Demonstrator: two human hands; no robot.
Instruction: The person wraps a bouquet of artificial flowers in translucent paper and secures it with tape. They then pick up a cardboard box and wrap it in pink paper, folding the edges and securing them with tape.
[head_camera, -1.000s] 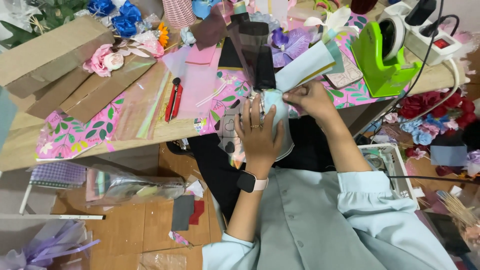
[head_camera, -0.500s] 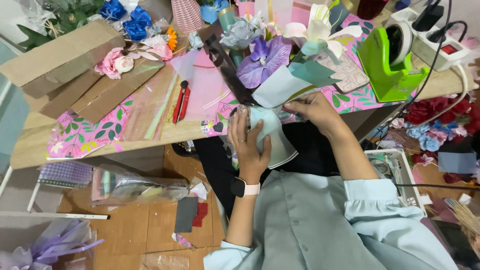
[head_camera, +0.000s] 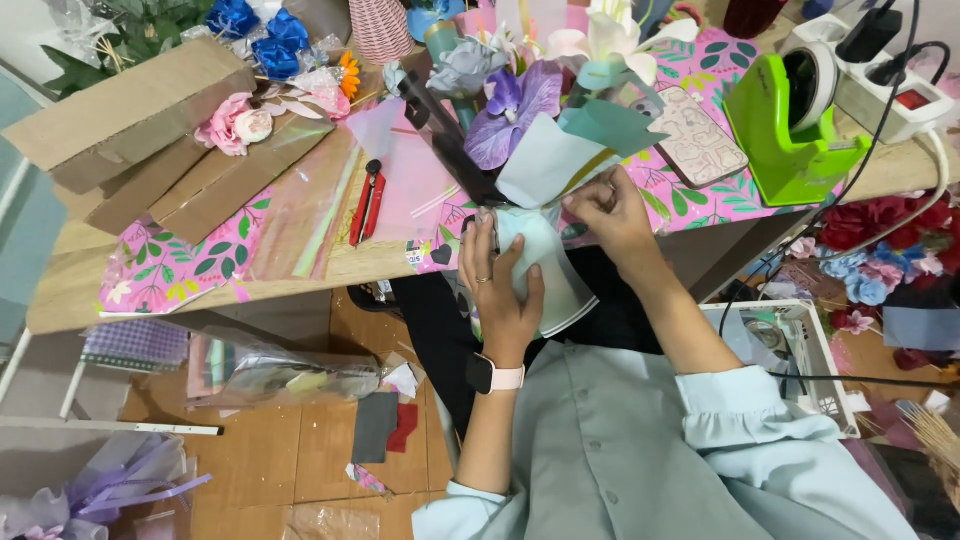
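Both hands, left hand (head_camera: 503, 290) and right hand (head_camera: 605, 210), clench fingers around one wrapped bouquet (head_camera: 540, 150) (pale blue paper), beside one red cutter (head_camera: 367, 200) and one green tape dispenser (head_camera: 790, 130) on the surface (head_camera: 60, 290).

The scene is evenly and brightly lit from above. Only soft shadows are cast beneath the table (head_camera: 60, 300). Faint glare is seen on the cellophane sheet (head_camera: 300, 205). Edges are bent by wide-angle distortion; focus is sharp throughout.

wooden table (head_camera: 300, 268), floral paper (head_camera: 160, 272), red cutter (head_camera: 368, 202)
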